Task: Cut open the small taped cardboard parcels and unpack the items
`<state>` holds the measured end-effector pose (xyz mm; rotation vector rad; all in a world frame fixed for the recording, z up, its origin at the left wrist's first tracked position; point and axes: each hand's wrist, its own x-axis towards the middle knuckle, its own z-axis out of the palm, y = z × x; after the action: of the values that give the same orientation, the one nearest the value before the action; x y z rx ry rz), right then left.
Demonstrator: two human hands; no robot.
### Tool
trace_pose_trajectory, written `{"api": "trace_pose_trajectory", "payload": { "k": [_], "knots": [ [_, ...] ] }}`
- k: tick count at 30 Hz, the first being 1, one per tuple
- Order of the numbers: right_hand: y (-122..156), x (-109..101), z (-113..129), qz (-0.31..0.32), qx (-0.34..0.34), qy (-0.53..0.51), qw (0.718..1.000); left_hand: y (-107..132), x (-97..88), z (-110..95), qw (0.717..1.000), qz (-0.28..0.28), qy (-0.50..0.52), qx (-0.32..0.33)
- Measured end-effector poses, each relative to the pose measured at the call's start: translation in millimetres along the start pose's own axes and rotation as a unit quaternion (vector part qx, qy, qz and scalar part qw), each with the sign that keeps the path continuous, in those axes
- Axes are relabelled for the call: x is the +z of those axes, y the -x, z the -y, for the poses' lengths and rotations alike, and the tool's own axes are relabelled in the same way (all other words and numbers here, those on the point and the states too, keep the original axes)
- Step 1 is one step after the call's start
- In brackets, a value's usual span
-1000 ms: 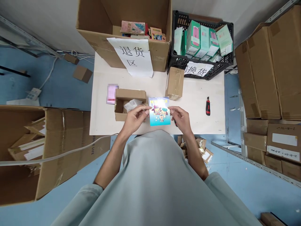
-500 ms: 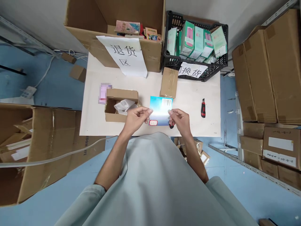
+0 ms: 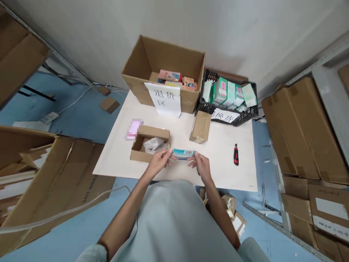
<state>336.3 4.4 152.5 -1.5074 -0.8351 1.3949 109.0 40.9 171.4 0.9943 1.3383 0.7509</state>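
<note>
One white table point(image 3: 223, 171) is taken as the landmark, and every other place is given against it. At the table's far edge a large open carton point(image 3: 174, 60) is set, with a paper sign point(image 3: 167, 99) hung on its front wall and coloured packets lying inside. At the table's far right corner a black crate point(image 3: 251, 114) is filled with green and white boxes. On the table's left half a small open carton point(image 3: 139, 156) is placed, and white wrapping point(image 3: 154, 144) is crumpled inside it. Near the table's middle a sealed brown box point(image 3: 200, 126) is set apart from the rest.

Just over the table's near edge a flat blue packet point(image 3: 184, 153) is held edge-on, so that only its thin barcoded side is shown. Its left end is pinched by the fingertips of the left hand point(image 3: 159, 162) and its right end by those of the right hand point(image 3: 200, 164). Whether the table is touched by it cannot be told. On the table's right half a box cutter point(image 3: 236, 154) is left well apart from both hands.

The step in hand is judged to be a check of the packet's sides. Whatever is done with it from here, an even pinch at both ends is called for, and the small open carton just beside the left hand is to be kept clear.
</note>
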Motion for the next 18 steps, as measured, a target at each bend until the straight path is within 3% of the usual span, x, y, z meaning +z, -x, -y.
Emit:
{"api": "trace_pose_trajectory", "payload": {
  "k": [4,8,11,14,18],
  "knots": [
    [12,27,-21,-0.037,0.029,-0.016,0.999,0,-27.3,18,0.998,0.039,0.024,-0.041],
    [23,63,-43,-0.003,0.061,-0.051,0.997,-3,-57.8,37,0.993,0.034,0.091,-0.064],
    [7,93,-36,0.004,0.037,-0.047,0.998,-24,-82.2,30,0.992,0.041,0.115,-0.027],
    [-33,121,15,-0.003,-0.064,-0.027,0.998,-63,-102.3,-16,0.988,0.041,0.123,0.079],
    [-87,153,124,-0.025,-0.212,-0.022,0.977,-117,-115.7,-133,0.949,-0.014,0.121,0.291]
  ]
}}
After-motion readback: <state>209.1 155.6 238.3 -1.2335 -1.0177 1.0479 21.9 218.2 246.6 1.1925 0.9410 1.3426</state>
